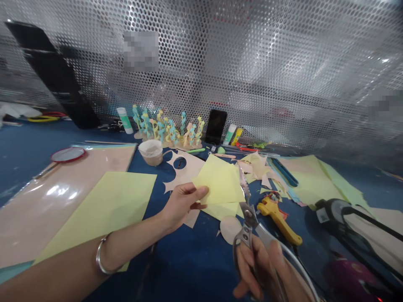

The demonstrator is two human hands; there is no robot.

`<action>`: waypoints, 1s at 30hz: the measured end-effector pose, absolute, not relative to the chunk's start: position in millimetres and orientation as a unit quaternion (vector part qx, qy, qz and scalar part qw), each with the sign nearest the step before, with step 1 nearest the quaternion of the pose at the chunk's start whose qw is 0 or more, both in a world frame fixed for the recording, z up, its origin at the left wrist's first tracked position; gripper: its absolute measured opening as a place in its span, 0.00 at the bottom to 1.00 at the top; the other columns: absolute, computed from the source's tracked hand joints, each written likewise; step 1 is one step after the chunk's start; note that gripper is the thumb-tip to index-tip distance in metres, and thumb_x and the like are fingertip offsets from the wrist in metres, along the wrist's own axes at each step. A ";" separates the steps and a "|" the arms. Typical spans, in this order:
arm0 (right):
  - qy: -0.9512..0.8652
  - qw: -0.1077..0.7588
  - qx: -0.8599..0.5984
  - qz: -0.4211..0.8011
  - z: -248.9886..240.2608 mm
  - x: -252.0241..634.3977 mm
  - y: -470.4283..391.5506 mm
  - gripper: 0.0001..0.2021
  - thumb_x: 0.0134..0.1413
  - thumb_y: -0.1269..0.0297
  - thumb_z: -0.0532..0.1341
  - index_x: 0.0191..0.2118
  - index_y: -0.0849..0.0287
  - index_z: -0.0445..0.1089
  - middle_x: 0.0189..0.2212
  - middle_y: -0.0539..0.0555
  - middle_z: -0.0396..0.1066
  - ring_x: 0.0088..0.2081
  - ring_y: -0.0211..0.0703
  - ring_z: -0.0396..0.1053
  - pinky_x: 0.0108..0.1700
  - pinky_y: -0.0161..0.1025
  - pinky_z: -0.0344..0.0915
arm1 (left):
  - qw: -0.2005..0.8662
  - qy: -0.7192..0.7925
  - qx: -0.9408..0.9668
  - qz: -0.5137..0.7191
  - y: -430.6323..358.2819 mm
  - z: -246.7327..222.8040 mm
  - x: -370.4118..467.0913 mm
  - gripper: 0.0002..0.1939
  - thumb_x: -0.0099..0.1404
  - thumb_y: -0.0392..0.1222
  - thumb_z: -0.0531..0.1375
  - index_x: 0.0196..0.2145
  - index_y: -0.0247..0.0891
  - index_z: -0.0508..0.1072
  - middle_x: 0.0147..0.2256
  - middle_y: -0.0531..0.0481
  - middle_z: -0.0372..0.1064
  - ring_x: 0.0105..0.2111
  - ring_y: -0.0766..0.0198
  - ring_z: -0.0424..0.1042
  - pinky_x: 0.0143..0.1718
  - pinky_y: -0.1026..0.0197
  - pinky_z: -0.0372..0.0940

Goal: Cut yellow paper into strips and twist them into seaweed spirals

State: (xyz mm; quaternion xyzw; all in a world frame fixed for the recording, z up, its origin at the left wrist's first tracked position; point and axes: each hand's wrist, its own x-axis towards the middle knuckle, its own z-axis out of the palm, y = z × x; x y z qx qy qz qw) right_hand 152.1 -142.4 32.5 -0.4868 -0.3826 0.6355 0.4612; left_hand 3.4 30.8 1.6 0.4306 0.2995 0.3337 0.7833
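Note:
Between thumb and fingers, my left hand (185, 204) pinches the left edge of a piece of yellow paper (220, 180), held above the table. My right hand (264, 268) grips the handles of metal scissors (248, 213). The scissors' blades point away from me, at the right edge of the yellow paper; whether they are cutting into it I cannot tell. Below the held piece lies more yellow paper (222, 210), and a pale pink paper circle (231, 229) rests just left of the scissors' handles.
A yellow glue gun (280, 218) lies right of the scissors. Behind are paper scraps (258, 165), a small white-lined cup (151, 153), curled-paper decorations on sticks (170, 130), glue sticks (125, 121) and a phone (216, 126). Large yellow sheets (103, 205) lie left. Perforated metal (189, 50) borders the table's back.

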 end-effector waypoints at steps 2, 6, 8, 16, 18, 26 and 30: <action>-0.395 0.460 -0.486 0.629 30.8 152.4 -143.9 0.29 0.54 0.35 0.37 0.29 0.58 0.57 0.18 0.46 0.55 0.21 0.33 0.55 0.34 0.41 0.67 | 0.783 0.299 0.431 0.334 30.8 1.3 3.2 0.10 0.54 0.46 0.67 0.29 0.36 0.77 0.31 0.49 0.74 0.30 0.67 0.71 0.30 0.66 0.72; -0.403 0.455 -0.507 0.611 26.1 155.5 -147.1 0.28 0.57 0.37 0.37 0.30 0.58 0.57 0.17 0.46 0.56 0.21 0.35 0.61 0.33 0.39 0.67 | 0.782 0.300 0.431 0.335 30.6 1.4 3.0 0.11 0.53 0.46 0.67 0.30 0.36 0.78 0.31 0.49 0.74 0.30 0.67 0.71 0.29 0.67 0.71; -0.412 0.439 -0.528 0.599 26.0 158.0 -147.3 0.28 0.56 0.37 0.37 0.29 0.58 0.57 0.16 0.46 0.57 0.21 0.36 0.65 0.29 0.37 0.66 | 0.782 0.303 0.431 0.335 30.2 1.6 3.0 0.11 0.53 0.47 0.67 0.29 0.35 0.77 0.31 0.49 0.74 0.30 0.67 0.71 0.29 0.67 0.71; -0.442 0.392 -0.580 0.560 33.6 157.6 -145.0 0.29 0.56 0.37 0.37 0.26 0.58 0.57 0.14 0.46 0.56 0.21 0.40 0.69 0.27 0.36 0.65 | 0.781 0.311 0.424 0.338 30.4 3.3 3.9 0.12 0.51 0.47 0.68 0.28 0.35 0.77 0.30 0.49 0.74 0.29 0.67 0.71 0.29 0.66 0.71; -0.434 0.402 -0.580 0.560 31.9 156.3 -145.1 0.29 0.57 0.37 0.38 0.25 0.57 0.56 0.13 0.46 0.55 0.20 0.40 0.69 0.25 0.35 0.64 | 0.780 0.315 0.424 0.337 30.2 3.8 4.0 0.12 0.51 0.48 0.68 0.28 0.36 0.77 0.31 0.49 0.74 0.30 0.67 0.72 0.30 0.66 0.71; -0.416 0.415 -0.573 0.571 32.8 156.3 -142.5 0.28 0.55 0.36 0.40 0.26 0.58 0.56 0.14 0.47 0.58 0.20 0.38 0.68 0.26 0.34 0.65 | 0.779 0.316 0.428 0.332 28.8 4.5 3.3 0.12 0.50 0.48 0.68 0.29 0.36 0.78 0.30 0.49 0.75 0.29 0.66 0.72 0.28 0.66 0.71; -0.427 0.436 -0.554 0.566 35.4 154.3 -141.1 0.27 0.56 0.38 0.40 0.27 0.58 0.57 0.16 0.46 0.58 0.20 0.36 0.65 0.28 0.35 0.67 | 0.779 0.314 0.432 0.328 30.4 5.1 4.4 0.12 0.51 0.47 0.68 0.29 0.36 0.78 0.31 0.48 0.75 0.29 0.66 0.73 0.28 0.66 0.71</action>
